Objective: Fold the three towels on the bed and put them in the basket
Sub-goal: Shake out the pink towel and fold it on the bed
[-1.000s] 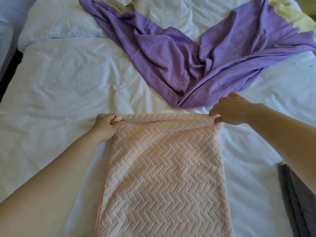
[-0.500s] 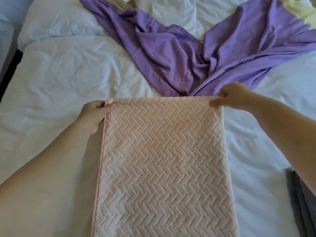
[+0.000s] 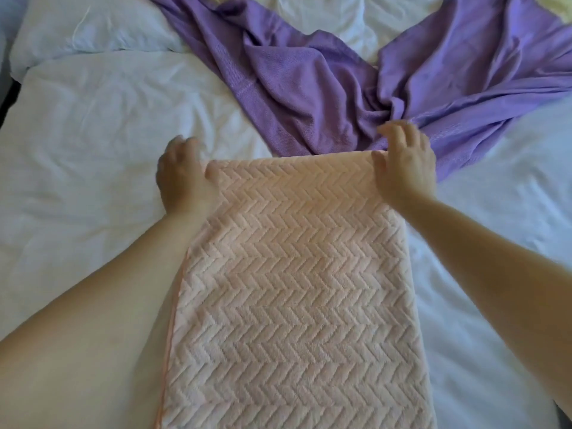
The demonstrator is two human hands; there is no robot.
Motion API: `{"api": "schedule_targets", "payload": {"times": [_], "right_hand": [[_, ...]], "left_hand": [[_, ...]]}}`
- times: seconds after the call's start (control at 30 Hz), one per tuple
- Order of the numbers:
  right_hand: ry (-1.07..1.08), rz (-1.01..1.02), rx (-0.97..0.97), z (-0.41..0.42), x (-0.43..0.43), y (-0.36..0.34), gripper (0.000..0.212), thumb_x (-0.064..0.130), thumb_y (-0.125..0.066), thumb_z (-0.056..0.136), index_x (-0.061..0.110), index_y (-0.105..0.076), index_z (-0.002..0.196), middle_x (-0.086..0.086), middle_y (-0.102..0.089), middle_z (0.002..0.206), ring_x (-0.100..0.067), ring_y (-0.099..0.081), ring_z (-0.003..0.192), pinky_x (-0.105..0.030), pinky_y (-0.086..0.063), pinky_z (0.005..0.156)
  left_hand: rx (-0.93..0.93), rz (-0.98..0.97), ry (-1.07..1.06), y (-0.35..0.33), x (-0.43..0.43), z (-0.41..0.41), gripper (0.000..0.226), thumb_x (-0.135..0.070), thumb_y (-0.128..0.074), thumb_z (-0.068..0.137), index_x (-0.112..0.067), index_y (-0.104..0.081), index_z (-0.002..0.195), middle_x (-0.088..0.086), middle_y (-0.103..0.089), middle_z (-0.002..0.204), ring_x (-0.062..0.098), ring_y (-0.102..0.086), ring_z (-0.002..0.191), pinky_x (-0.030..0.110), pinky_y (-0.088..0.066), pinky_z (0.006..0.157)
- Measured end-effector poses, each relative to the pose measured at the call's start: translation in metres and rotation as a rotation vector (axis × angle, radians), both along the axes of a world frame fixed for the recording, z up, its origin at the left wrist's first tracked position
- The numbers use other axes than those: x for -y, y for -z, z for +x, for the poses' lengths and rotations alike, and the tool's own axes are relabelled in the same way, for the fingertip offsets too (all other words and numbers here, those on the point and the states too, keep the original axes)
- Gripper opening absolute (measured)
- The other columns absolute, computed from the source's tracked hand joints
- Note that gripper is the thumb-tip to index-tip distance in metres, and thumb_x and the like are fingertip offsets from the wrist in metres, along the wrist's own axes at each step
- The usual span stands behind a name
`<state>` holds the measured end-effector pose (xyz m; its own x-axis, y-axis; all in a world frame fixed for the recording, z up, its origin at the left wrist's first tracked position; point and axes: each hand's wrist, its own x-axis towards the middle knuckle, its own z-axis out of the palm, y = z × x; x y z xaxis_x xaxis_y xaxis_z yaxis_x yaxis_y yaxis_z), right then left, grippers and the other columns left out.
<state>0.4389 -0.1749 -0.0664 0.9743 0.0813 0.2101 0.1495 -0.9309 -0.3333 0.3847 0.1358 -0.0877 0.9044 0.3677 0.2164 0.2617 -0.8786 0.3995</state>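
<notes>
A pink towel with a zigzag weave lies flat on the white bed, stretched lengthwise away from me. My left hand rests at its far left corner, fingers stretched forward and thumb on the cloth. At the far right corner my right hand has its fingers spread, thumb touching the towel's far edge. Just beyond lies a crumpled purple towel, its near tip under the pink one's far edge. A pale yellow towel shows at the top right corner. No basket is in view.
A white pillow lies at the far left of the bed. The bed's left edge shows as a dark gap. A dark grey thing peeks in at the bottom right corner.
Both hands carried the pink towel's far edge away from me and laid it flat, partly over the purple towel. Their pinch on the corners has loosened into spread fingers.
</notes>
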Motion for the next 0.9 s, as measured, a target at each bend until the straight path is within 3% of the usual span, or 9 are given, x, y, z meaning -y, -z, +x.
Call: {"api": "schedule_targets", "payload": {"times": [0.07, 0.13, 0.2, 0.27, 0.43, 0.5, 0.6, 0.77, 0.9], "right_hand": [[-0.181, 0.0, 0.109, -0.029, -0.023, 0.012, 0.041, 0.023, -0.05, 0.091, 0.014, -0.052, 0.131, -0.006, -0.048, 0.142, -0.028, -0.043, 0.13, -0.042, -0.03, 0.104], [-0.29, -0.072, -0.08, -0.055, -0.041, 0.031, 0.052, 0.039, -0.034, 0.098, 0.019, -0.032, 0.146, 0.0, -0.028, 0.155, -0.017, -0.019, 0.145, -0.035, -0.008, 0.117], [-0.221, -0.165, -0.238, -0.062, -0.038, 0.051, 0.064, 0.054, -0.015, 0.097, 0.023, -0.011, 0.152, 0.007, -0.008, 0.16, -0.01, 0.003, 0.147, -0.031, 0.01, 0.118], [-0.112, -0.253, -0.267, -0.054, -0.018, 0.062, 0.069, 0.06, -0.007, 0.094, 0.023, -0.003, 0.152, 0.008, -0.002, 0.16, -0.009, 0.009, 0.146, -0.035, 0.011, 0.118], [0.095, -0.234, -0.316, -0.054, 0.017, 0.044, 0.067, 0.05, -0.017, 0.097, 0.016, -0.002, 0.152, 0.001, 0.001, 0.161, -0.019, 0.006, 0.148, -0.04, 0.004, 0.119], [0.035, -0.137, -0.228, -0.08, -0.002, 0.031, 0.063, 0.045, -0.026, 0.099, 0.013, -0.011, 0.152, -0.002, -0.005, 0.16, -0.022, 0.0, 0.148, -0.04, 0.0, 0.12], [-0.184, -0.064, -0.313, -0.143, -0.031, 0.032, 0.065, 0.055, -0.01, 0.095, 0.023, -0.002, 0.152, 0.009, 0.008, 0.157, -0.011, 0.012, 0.146, -0.03, 0.008, 0.118], [-0.06, -0.188, -0.42, -0.196, 0.007, 0.057, 0.067, 0.056, -0.01, 0.096, 0.021, -0.001, 0.152, 0.005, 0.001, 0.161, -0.011, 0.009, 0.147, -0.034, 0.005, 0.12], [0.159, -0.131, -0.52, -0.223, 0.024, 0.042, 0.071, 0.054, -0.011, 0.095, 0.016, 0.006, 0.152, 0.0, 0.008, 0.161, -0.016, 0.013, 0.146, -0.036, 0.007, 0.12]], "left_hand": [[0.092, 0.157, 0.351, 0.008, 0.022, -0.016, 0.042, -0.022, -0.054, 0.087, -0.009, -0.056, 0.127, 0.016, -0.048, 0.141, 0.035, -0.049, 0.124, 0.044, -0.035, 0.102], [-0.082, 0.259, 0.558, 0.024, 0.04, -0.035, 0.051, -0.037, -0.041, 0.094, -0.022, -0.041, 0.143, 0.005, -0.032, 0.154, 0.027, -0.034, 0.139, 0.043, -0.02, 0.113], [-0.306, 0.321, 0.489, 0.04, 0.042, -0.044, 0.06, -0.057, -0.017, 0.095, -0.036, -0.011, 0.151, -0.007, -0.009, 0.16, 0.016, -0.008, 0.148, 0.042, -0.004, 0.118], [-0.404, 0.369, 0.348, 0.051, 0.031, -0.043, 0.066, -0.065, -0.001, 0.089, -0.038, 0.001, 0.149, -0.011, -0.001, 0.16, 0.012, 0.001, 0.148, 0.041, 0.001, 0.119], [-0.377, 0.346, 0.229, 0.032, 0.028, -0.054, 0.067, -0.059, -0.009, 0.093, -0.028, -0.017, 0.152, -0.004, -0.008, 0.161, 0.02, 0.0, 0.149, 0.042, 0.005, 0.118], [-0.291, 0.311, 0.372, 0.018, 0.051, -0.079, 0.065, -0.055, -0.014, 0.095, -0.021, -0.027, 0.15, 0.001, -0.017, 0.159, 0.023, -0.011, 0.148, 0.045, -0.004, 0.118], [-0.352, 0.317, 0.551, 0.019, 0.072, -0.131, 0.065, -0.057, -0.005, 0.096, -0.027, -0.017, 0.152, -0.003, -0.01, 0.16, 0.02, -0.008, 0.148, 0.044, -0.004, 0.119], [-0.478, 0.37, 0.33, 0.03, 0.045, -0.177, 0.065, -0.055, -0.012, 0.094, -0.026, -0.023, 0.15, -0.009, -0.014, 0.158, 0.016, -0.013, 0.147, 0.043, -0.006, 0.12], [-0.542, 0.335, 0.099, 0.018, 0.034, -0.214, 0.067, -0.059, -0.008, 0.094, -0.027, -0.012, 0.152, -0.01, 0.003, 0.158, 0.019, -0.001, 0.149, 0.046, 0.009, 0.118]]}}
